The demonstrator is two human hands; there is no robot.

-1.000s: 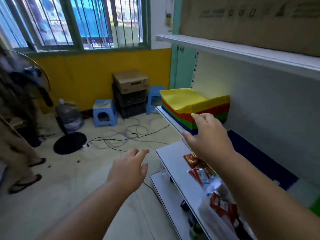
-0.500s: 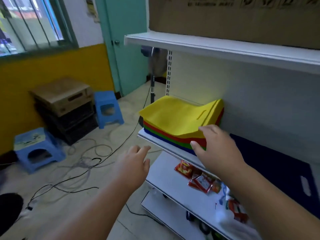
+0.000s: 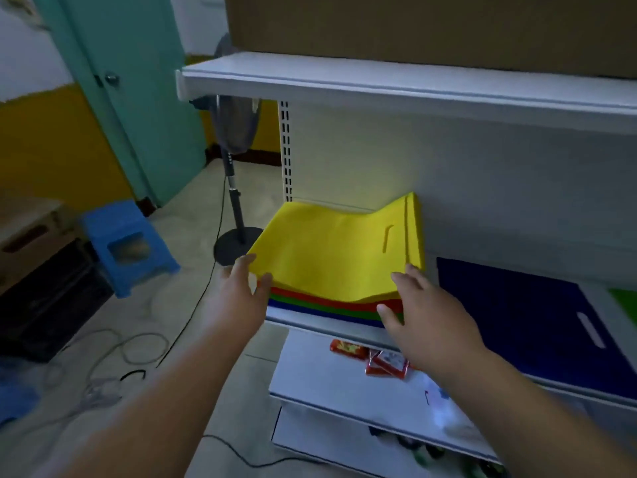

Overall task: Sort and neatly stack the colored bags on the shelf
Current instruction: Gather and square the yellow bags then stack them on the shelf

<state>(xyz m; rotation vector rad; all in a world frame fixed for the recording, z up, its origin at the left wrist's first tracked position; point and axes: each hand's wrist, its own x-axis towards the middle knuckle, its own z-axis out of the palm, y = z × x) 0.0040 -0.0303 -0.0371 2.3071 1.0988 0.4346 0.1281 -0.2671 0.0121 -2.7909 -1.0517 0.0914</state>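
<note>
The stack of flat fabric bags, yellow on top with red, green and blue layers beneath (image 3: 331, 257), sits at the left end of the white metal shelf (image 3: 310, 319), and its front edge reaches to the shelf lip or slightly past it. The main risk, as I judge it, is that a push or lift from one side only would slide the soft top layers off the lower ones, fanning the colours out or tipping the front of the pile off the shelf onto the lower white shelf with the red snack packets (image 3: 382, 362). The yellow top bags also bow upward at the back right against the wall, so pressing there could crease them instead of flattening them.

The left hand (image 3: 238, 294) is at the stack's front left corner, fingers mostly straight, with the fingertips touching the yellow edge and the thumb near the red layer; it looks unclenched, not gripping. The right hand (image 3: 424, 315) lies at the front right corner, fingers spread and straight against the edges of the layers, also unclenched. A dark blue flat bag with a cut-out handle (image 3: 537, 315) lies apart to the right on the same shelf, and a green bag's corner (image 3: 625, 300) shows at the far right
</note>
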